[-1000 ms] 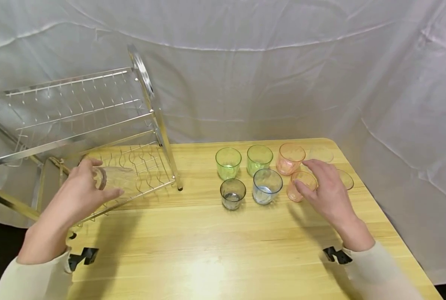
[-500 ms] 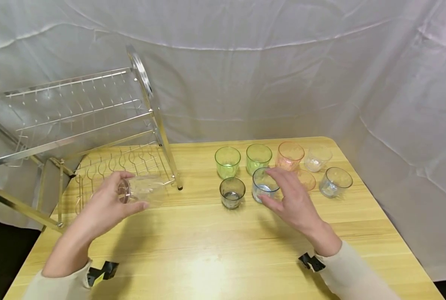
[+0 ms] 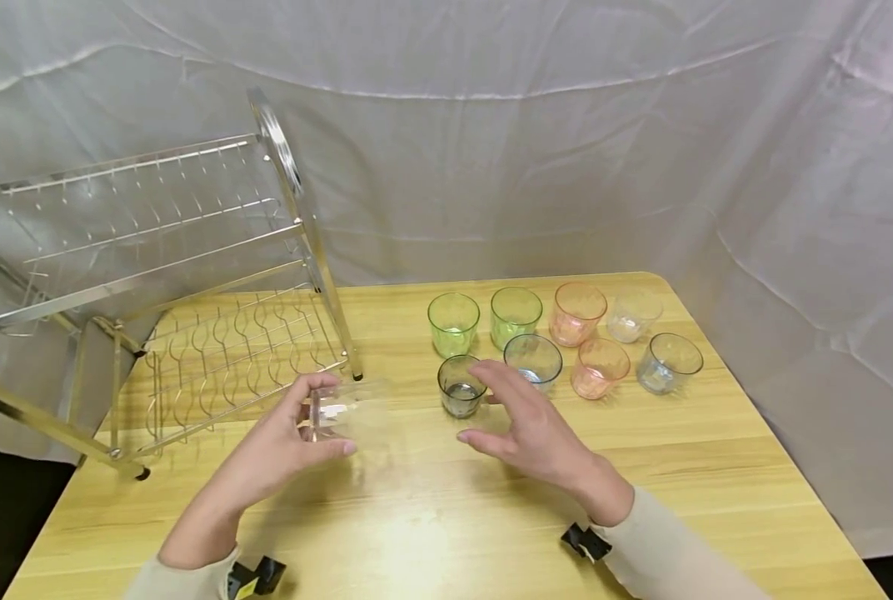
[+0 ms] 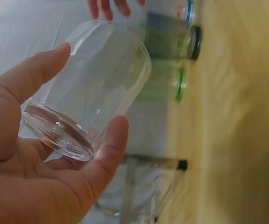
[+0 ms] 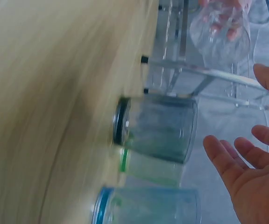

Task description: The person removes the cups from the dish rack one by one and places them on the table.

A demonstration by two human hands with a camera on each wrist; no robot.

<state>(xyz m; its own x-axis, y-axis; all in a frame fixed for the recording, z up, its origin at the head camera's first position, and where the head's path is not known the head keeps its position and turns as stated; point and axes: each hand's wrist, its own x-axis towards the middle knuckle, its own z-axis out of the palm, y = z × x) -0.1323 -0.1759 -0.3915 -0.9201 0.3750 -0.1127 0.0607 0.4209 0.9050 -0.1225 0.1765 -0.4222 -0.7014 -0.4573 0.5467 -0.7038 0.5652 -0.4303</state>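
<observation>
My left hand point(image 3: 277, 454) holds a clear drinking glass point(image 3: 341, 414) near its base, lying sideways above the table between thumb and fingers. In the left wrist view the thick base of this glass point(image 4: 60, 130) sits by the palm, and its mouth points away. The right hand point(image 3: 536, 442) hovers with thumb and fingers spread and nothing between them. Its fingertips overlap the edge of a smoky grey glass point(image 3: 457, 402) in the head view. The right wrist view puts that grey glass point(image 5: 158, 128) upright on the table, just off the fingertips.
A metal two-tier dish rack point(image 3: 307, 250) stands at the left. Two green glasses point(image 3: 452, 337), a blue glass point(image 3: 517, 367), two pinkish-orange glasses point(image 3: 592, 383), a clear glass point(image 3: 630, 327) and a blue-grey glass point(image 3: 660, 379) stand along the wooden table's point(image 3: 431, 517) back.
My left hand has carried the clear glass from the rack's lower shelf rightward and nearer, toward the table's middle. The right hand has moved left from the pinkish glass, past the blue one.
</observation>
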